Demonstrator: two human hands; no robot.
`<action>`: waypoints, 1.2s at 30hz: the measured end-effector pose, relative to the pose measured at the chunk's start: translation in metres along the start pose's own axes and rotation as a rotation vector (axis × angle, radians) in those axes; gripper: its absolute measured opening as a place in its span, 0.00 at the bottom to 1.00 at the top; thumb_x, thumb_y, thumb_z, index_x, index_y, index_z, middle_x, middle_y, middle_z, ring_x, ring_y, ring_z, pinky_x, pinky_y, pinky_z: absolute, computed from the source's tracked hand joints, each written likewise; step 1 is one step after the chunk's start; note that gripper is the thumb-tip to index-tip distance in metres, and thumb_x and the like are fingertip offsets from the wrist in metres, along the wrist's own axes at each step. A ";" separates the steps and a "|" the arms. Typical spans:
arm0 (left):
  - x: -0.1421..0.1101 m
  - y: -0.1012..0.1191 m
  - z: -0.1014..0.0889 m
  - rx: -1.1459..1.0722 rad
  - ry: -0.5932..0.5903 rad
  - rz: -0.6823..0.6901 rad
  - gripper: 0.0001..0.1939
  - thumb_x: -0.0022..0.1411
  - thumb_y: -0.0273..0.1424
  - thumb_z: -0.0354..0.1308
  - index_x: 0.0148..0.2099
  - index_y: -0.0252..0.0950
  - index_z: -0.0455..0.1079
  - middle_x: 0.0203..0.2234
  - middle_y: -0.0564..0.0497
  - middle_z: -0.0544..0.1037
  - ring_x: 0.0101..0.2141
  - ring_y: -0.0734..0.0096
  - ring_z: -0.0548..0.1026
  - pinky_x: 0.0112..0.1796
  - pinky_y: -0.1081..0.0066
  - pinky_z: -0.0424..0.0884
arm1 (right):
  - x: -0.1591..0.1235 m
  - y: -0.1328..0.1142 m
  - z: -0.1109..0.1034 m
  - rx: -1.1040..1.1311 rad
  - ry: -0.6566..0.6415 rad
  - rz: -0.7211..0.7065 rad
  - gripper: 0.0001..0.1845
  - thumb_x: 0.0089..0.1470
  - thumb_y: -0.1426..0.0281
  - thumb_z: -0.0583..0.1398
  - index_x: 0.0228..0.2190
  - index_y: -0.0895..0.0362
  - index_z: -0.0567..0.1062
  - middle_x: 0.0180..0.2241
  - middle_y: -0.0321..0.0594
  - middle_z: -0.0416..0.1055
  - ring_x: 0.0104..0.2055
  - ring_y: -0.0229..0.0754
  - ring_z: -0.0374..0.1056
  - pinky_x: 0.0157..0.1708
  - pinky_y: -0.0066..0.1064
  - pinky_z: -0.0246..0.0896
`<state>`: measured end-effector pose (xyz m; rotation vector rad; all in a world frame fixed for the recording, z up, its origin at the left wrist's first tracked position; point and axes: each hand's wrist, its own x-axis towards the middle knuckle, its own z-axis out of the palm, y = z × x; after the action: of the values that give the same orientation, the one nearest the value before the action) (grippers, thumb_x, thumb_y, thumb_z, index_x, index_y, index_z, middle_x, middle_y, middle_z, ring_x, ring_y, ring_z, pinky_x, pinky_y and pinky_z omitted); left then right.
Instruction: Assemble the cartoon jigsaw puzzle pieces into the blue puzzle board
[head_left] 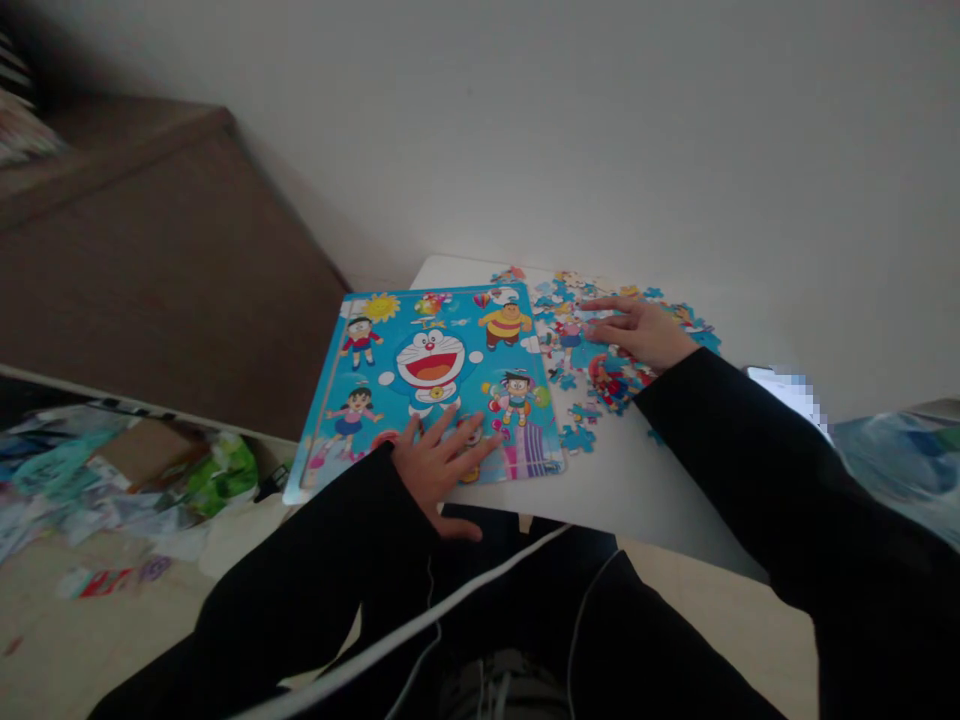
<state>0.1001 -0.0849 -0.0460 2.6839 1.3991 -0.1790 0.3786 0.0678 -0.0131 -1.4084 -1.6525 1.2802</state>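
A blue cartoon puzzle board [390, 345] lies flat on a small white table, its picture of a round blue cat and several children unbroken by gaps that I can make out. My left hand [439, 460] rests on the board's near edge with fingers spread and the thumb hanging past the rim. To the right of the board is a scattered heap of loose jigsaw pieces [611, 385], mostly blue with coloured bits. Over that heap reaches my right hand [649, 330], fingers stretched toward the board and apart. Nothing shows in its grip, though the undersides of the fingers are hidden.
A lit phone [784, 390] lies on the white table [510, 510] by my right forearm. Beside it is a clear plastic bag [900, 465]. A brown cabinet [150, 260] stands at left, with littered wrappers [135, 480] on the floor. A white cable [420, 595] crosses my lap.
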 end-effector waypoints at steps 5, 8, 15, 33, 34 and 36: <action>-0.052 -0.011 0.019 -0.012 0.510 0.055 0.26 0.60 0.42 0.53 0.58 0.36 0.62 0.50 0.44 0.71 0.52 0.59 0.68 0.55 0.56 0.58 | -0.013 -0.041 0.044 0.001 -0.170 -0.149 0.21 0.41 0.68 0.65 0.40 0.59 0.73 0.26 0.36 0.73 0.23 0.32 0.64 0.20 0.24 0.58; -0.083 -0.032 0.038 0.048 0.688 -0.117 0.24 0.57 0.33 0.58 0.56 0.37 0.64 0.47 0.44 0.74 0.49 0.61 0.71 0.52 0.62 0.64 | -0.012 -0.053 0.088 0.023 -0.313 -0.226 0.18 0.42 0.70 0.64 0.39 0.60 0.73 0.26 0.37 0.73 0.27 0.35 0.67 0.25 0.27 0.62; -0.095 -0.060 0.083 -0.163 0.784 -0.630 0.26 0.61 0.39 0.53 0.60 0.38 0.59 0.58 0.40 0.62 0.56 0.57 0.63 0.53 0.58 0.64 | 0.009 -0.041 0.194 -0.035 -0.475 -0.177 0.15 0.46 0.75 0.62 0.39 0.60 0.74 0.28 0.37 0.73 0.30 0.35 0.69 0.32 0.29 0.66; -0.075 -0.043 0.050 0.030 0.450 -0.517 0.23 0.64 0.40 0.46 0.56 0.34 0.64 0.55 0.41 0.65 0.55 0.51 0.64 0.54 0.48 0.55 | -0.088 -0.017 0.066 -0.641 -0.357 -0.683 0.16 0.58 0.68 0.53 0.47 0.53 0.72 0.45 0.39 0.73 0.47 0.39 0.69 0.46 0.31 0.65; -0.076 -0.046 0.051 0.025 0.447 -0.525 0.23 0.64 0.39 0.46 0.56 0.34 0.64 0.56 0.41 0.64 0.56 0.51 0.63 0.55 0.48 0.54 | -0.097 -0.009 0.050 -0.694 -0.298 -0.669 0.16 0.59 0.68 0.52 0.46 0.53 0.73 0.45 0.39 0.73 0.47 0.40 0.69 0.46 0.31 0.66; -0.080 -0.049 0.052 0.034 0.450 -0.545 0.23 0.64 0.39 0.46 0.58 0.34 0.61 0.57 0.40 0.63 0.57 0.49 0.61 0.56 0.45 0.52 | -0.112 0.011 0.020 -0.809 -0.114 -0.625 0.15 0.58 0.67 0.53 0.45 0.53 0.74 0.44 0.39 0.74 0.46 0.42 0.70 0.45 0.33 0.67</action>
<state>0.0119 -0.1295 -0.0874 2.3862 2.2511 0.3883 0.3928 -0.0459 -0.0147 -1.0459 -2.5739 0.3330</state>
